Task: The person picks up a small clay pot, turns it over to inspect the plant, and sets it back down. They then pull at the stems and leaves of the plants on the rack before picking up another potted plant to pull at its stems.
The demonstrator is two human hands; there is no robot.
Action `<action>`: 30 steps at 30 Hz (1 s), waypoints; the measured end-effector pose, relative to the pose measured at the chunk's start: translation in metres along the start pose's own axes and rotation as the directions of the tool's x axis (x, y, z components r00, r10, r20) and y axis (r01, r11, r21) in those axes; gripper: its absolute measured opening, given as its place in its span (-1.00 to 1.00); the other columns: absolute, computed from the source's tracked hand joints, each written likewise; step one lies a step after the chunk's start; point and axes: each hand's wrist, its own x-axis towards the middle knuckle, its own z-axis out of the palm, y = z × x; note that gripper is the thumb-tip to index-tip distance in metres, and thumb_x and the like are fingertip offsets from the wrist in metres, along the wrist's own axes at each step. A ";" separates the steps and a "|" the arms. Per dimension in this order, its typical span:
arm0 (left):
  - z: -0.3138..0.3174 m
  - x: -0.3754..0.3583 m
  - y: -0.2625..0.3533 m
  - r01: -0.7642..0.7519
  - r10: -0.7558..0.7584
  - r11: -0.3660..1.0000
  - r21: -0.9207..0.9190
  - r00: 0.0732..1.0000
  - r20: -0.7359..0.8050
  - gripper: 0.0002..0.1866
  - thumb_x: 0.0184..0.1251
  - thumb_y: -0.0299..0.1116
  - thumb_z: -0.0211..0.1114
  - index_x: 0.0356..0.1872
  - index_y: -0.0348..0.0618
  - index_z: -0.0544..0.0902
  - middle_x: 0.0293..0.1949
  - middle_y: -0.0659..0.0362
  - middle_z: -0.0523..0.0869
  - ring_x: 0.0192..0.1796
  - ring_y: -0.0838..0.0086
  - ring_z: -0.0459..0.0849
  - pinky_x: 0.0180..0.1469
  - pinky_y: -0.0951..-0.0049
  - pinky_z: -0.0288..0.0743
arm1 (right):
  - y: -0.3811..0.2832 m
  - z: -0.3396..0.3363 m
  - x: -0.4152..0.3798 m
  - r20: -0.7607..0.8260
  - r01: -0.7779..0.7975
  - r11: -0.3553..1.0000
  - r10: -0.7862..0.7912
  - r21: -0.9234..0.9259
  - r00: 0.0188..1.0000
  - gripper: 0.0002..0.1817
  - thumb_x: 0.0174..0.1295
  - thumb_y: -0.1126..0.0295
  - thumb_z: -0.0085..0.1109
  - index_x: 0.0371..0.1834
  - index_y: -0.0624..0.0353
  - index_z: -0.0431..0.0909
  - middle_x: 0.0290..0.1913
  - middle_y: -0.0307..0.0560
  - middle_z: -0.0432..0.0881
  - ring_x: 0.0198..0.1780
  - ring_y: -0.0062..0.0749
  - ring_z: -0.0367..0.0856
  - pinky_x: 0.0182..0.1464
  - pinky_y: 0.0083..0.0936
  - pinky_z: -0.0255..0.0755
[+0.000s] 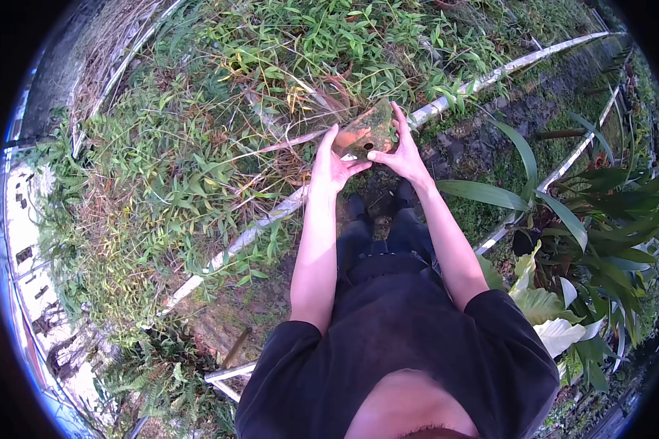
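A mossy terracotta piece (373,132), orange-red under green growth and with a dark round hole near its lower edge, is held up in front of me. My left hand (331,164) grips its left side, with the fingers along the edge and the thumb below. On the right side my right hand (405,156) closes on it, fingers up the far edge and thumb tip beside the hole. Both arms reach forward over my dark shoes, and the piece overlaps the edge of the planted bed in this view.
Dense leafy plants (329,36) fill the bed ahead and to the left. A pale pipe (271,217) borders it, running on to the upper right. Broad strap-leaved plants (600,227) stand at my right. A white frame piece (227,375) lies at lower left near ferns (154,380).
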 end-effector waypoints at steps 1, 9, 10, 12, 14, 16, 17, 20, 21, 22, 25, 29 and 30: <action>0.002 -0.002 0.000 -0.008 0.009 0.999 0.036 0.999 -0.034 -0.11 0.35 0.30 0.18 0.45 -0.22 0.26 0.26 -0.18 0.50 0.19 -0.16 0.61 0.13 -0.14 0.62 | 0.005 0.002 0.000 -0.018 -0.029 0.998 0.030 0.055 0.999 0.31 -0.08 0.28 0.68 0.66 -0.01 -0.14 0.44 0.14 0.28 0.42 -0.09 0.37 0.38 -0.17 0.39; 0.001 -0.021 -0.017 -0.282 0.299 0.927 0.248 0.953 -0.037 -0.31 0.56 0.20 0.01 0.48 -0.02 0.18 0.32 0.02 0.47 0.21 0.22 0.62 0.07 0.10 0.67 | 0.023 0.006 -0.004 -0.049 -0.213 0.780 0.298 0.588 0.953 0.14 0.18 0.43 0.45 0.67 -0.07 -0.25 0.41 0.16 0.33 0.35 -0.02 0.48 0.18 -0.01 0.60; 0.000 -0.021 -0.020 -0.334 0.351 0.904 0.268 0.936 -0.017 -0.34 0.57 0.17 0.01 0.48 -0.01 0.19 0.31 0.02 0.46 0.22 0.24 0.61 0.06 0.13 0.67 | 0.026 0.006 -0.004 -0.035 -0.250 0.732 0.350 0.634 0.936 0.13 0.20 0.42 0.43 0.67 -0.08 -0.27 0.41 0.16 0.33 0.35 -0.01 0.48 0.15 0.05 0.61; -0.003 -0.018 -0.023 -0.393 0.399 0.898 0.198 0.917 0.011 -0.41 0.60 0.04 0.06 0.47 0.00 0.21 0.31 0.03 0.47 0.24 0.26 0.60 0.08 0.21 0.67 | 0.029 0.009 -0.004 -0.013 -0.246 0.687 0.348 0.683 0.937 0.04 0.32 0.33 0.33 0.66 -0.12 -0.30 0.42 0.13 0.34 0.30 0.03 0.52 0.04 0.12 0.65; -0.009 -0.014 -0.027 -0.439 0.438 0.890 0.121 0.898 0.034 -0.42 0.59 0.00 0.09 0.47 -0.01 0.21 0.31 0.03 0.47 0.25 0.26 0.59 0.10 0.20 0.66 | 0.029 0.006 -0.003 0.039 -0.275 0.608 0.371 0.745 0.928 0.01 0.35 0.28 0.30 0.66 -0.13 -0.28 0.42 0.10 0.34 0.27 0.03 0.54 0.01 0.11 0.67; -0.017 -0.004 -0.028 -0.423 0.428 0.892 0.158 0.904 0.008 -0.43 0.59 -0.07 0.11 0.47 0.00 0.20 0.32 0.01 0.46 0.26 0.21 0.58 0.13 0.16 0.65 | 0.031 0.008 -0.003 0.054 -0.299 0.599 0.392 0.743 0.918 -0.12 0.41 0.14 0.21 0.63 -0.16 -0.19 0.43 0.06 0.35 0.25 0.05 0.57 -0.01 0.09 0.68; -0.019 0.002 -0.031 -0.409 0.415 0.899 0.156 0.910 -0.008 -0.43 0.60 -0.07 0.11 0.48 -0.01 0.20 0.32 0.01 0.45 0.26 0.21 0.58 0.13 0.16 0.65 | 0.033 0.007 -0.002 0.081 -0.317 0.564 0.403 0.762 0.912 -0.14 0.42 0.11 0.19 0.62 -0.17 -0.17 0.43 0.06 0.35 0.25 0.05 0.57 -0.01 0.10 0.68; -0.014 0.009 -0.026 -0.344 0.339 0.932 0.109 0.939 0.063 -0.36 0.58 -0.02 0.12 0.53 0.09 0.13 0.40 0.03 0.36 0.32 0.14 0.52 0.09 0.04 0.66 | 0.042 0.002 0.000 0.179 -0.359 0.445 0.396 0.820 0.901 -0.19 0.44 0.03 0.14 0.60 -0.20 -0.13 0.44 0.07 0.33 0.26 0.07 0.56 -0.01 0.11 0.68; -0.011 0.011 -0.025 -0.308 0.304 0.951 0.035 0.948 0.099 -0.35 0.57 0.00 0.13 0.54 0.13 0.12 0.42 0.05 0.34 0.33 0.13 0.49 0.08 0.00 0.66 | 0.044 0.002 -0.001 0.214 -0.372 0.402 0.386 0.837 0.897 -0.21 0.44 0.00 0.12 0.60 -0.21 -0.12 0.44 0.07 0.32 0.27 0.08 0.55 0.00 0.12 0.68; -0.007 0.013 -0.024 -0.267 0.270 0.963 -0.036 0.953 0.139 -0.33 0.56 0.02 0.14 0.55 0.17 0.10 0.44 0.06 0.31 0.35 0.11 0.47 0.07 -0.04 0.66 | 0.046 0.002 -0.001 0.211 -0.370 0.406 0.386 0.835 0.898 -0.21 0.45 0.00 0.11 0.60 -0.21 -0.12 0.45 0.08 0.31 0.27 0.09 0.55 0.01 0.12 0.68; 0.001 0.024 -0.018 -0.274 0.278 0.960 -0.050 0.943 0.180 -0.24 0.50 0.09 0.17 0.58 0.24 0.04 0.48 0.13 0.26 0.40 0.07 0.39 0.15 -0.22 0.54 | 0.047 -0.001 0.000 0.195 -0.366 0.442 0.386 0.819 0.902 -0.23 0.46 0.01 0.10 0.60 -0.21 -0.11 0.46 0.08 0.28 0.30 0.10 0.53 0.04 0.13 0.66; -0.001 0.049 -0.027 -0.280 0.281 0.960 -0.025 0.951 0.125 -0.26 0.52 0.04 0.18 0.58 0.25 0.04 0.48 0.16 0.25 0.45 0.12 0.33 0.17 -0.35 0.46 | 0.041 -0.009 0.000 0.182 -0.365 0.523 0.368 0.770 0.912 -0.20 0.45 0.08 0.15 0.62 -0.18 -0.12 0.49 0.06 0.26 0.33 0.09 0.50 0.09 0.13 0.64; -0.003 0.053 -0.027 -0.269 0.277 0.960 -0.071 0.950 0.146 -0.28 0.53 0.00 0.18 0.57 0.27 0.05 0.47 0.16 0.26 0.45 0.13 0.33 0.16 -0.35 0.47 | 0.041 -0.011 -0.001 0.185 -0.363 0.540 0.356 0.759 0.916 -0.18 0.45 0.10 0.16 0.63 -0.16 -0.14 0.49 0.06 0.25 0.34 0.09 0.49 0.10 0.13 0.63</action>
